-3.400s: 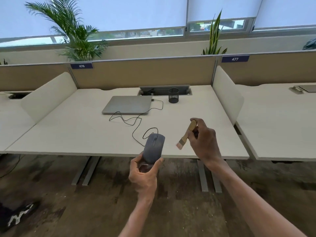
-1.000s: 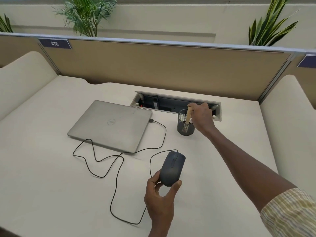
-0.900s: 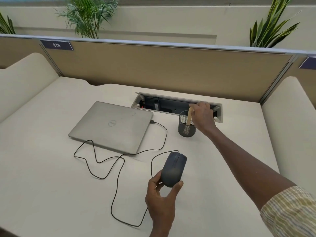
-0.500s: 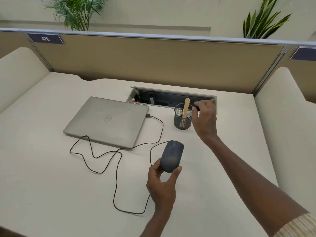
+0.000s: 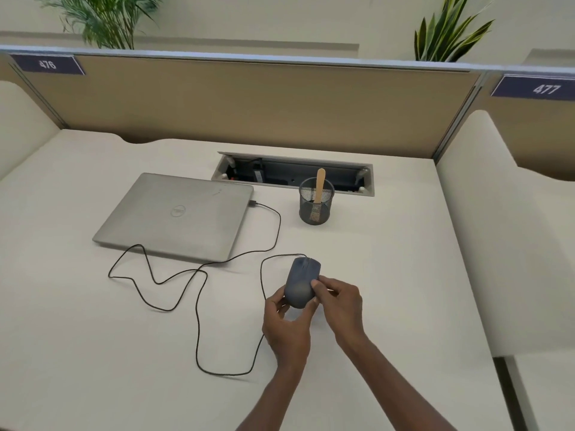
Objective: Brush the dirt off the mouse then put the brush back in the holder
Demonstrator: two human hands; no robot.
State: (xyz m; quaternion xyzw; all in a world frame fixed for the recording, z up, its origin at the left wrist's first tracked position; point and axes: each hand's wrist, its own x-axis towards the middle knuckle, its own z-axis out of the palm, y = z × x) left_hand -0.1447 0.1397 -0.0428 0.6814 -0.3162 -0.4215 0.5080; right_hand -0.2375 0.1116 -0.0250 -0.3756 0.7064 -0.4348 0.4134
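Observation:
A dark grey wired mouse (image 5: 301, 279) is held just above the white desk (image 5: 77, 337), near its middle front. My left hand (image 5: 287, 325) cups its rear from below and the left. My right hand (image 5: 340, 303) grips its right side with thumb and fingers. The wooden-handled brush (image 5: 319, 186) stands handle up inside the black mesh holder (image 5: 315, 202) at the back of the desk, apart from both hands.
A shut silver laptop (image 5: 177, 213) lies left of the holder, with the mouse's black cable (image 5: 199, 306) looping across the desk from it. An open cable tray (image 5: 292, 175) sits behind the holder. Tan partition panels and cream side dividers bound the desk.
My right hand let go of the brush in the holder and drew back to the mouse, now gripping its right side. My left hand kept hold of the mouse.

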